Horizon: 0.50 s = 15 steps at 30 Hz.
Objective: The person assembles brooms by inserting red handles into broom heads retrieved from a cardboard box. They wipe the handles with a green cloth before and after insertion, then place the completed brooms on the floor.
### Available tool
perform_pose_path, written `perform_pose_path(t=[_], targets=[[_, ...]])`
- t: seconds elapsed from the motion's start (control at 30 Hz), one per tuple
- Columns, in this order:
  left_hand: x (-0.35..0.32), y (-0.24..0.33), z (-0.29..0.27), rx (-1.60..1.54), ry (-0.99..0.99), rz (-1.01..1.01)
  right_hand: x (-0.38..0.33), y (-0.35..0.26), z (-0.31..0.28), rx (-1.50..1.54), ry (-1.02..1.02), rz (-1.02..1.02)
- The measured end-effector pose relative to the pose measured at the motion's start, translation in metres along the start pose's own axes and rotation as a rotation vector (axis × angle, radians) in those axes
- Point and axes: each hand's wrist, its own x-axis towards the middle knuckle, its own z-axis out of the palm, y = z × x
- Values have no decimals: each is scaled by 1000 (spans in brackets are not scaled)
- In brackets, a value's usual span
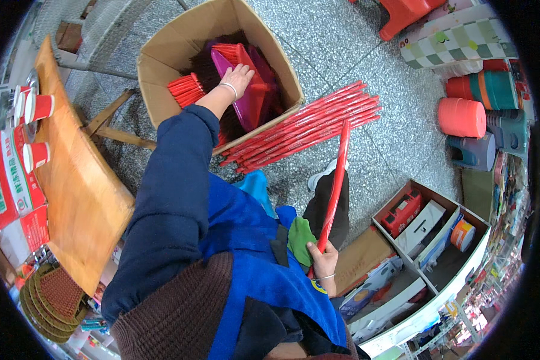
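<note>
My left hand [239,79] reaches down into a cardboard box [165,51], its fingers over the edge of a red broom head [255,90]. Against that piece lies a purple plastic part [243,115], and dark bristles show around both. A bundle of red pieces [185,90] sits by the box's left wall. Close to my body, my right hand [324,259] is closed around the lower end of a red stick [337,186], which points up and away. Several similar red sticks [306,129] lie in a pile on the floor along the box.
A wooden table [81,192] with red-and-white paper cups [37,157] stands on the left. At the lower right is a divided box [420,264] of goods. Plastic buckets [462,117] line the right side, and a red stool [405,15] stands at the far right.
</note>
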Motion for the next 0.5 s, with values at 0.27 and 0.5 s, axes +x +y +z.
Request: perform_pose_path(t=[0.27, 0.5], targets=[[5, 8, 10, 285, -336, 141, 8, -4, 3, 63, -28, 22], [-14, 10, -41, 591, -659, 283, -3, -4, 1, 23, -14, -92]])
